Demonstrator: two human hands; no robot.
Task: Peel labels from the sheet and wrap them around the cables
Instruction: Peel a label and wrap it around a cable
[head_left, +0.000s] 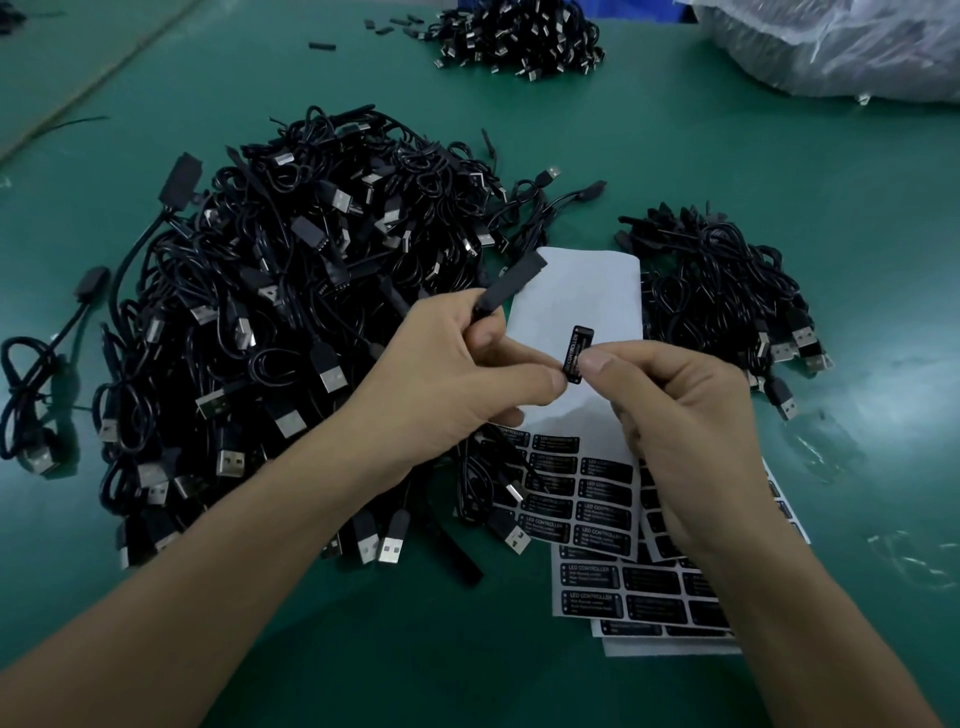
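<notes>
Green bench (363, 649): left hand (447, 379) grips black controller cable (511, 283); right hand (680, 415) pinches peeled label (575, 353). Label sheets (597, 499) partly hidden beneath hands.

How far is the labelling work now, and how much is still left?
Done: the top of the label sheet is bare white, so many labels are already peeled. In hand: the right hand pinches one peeled label, the left hand grips a cable end; the label is not yet wrapped. Left: rows of labels remain on the sheet; whether the big cable pile is labelled is unclear.
</notes>
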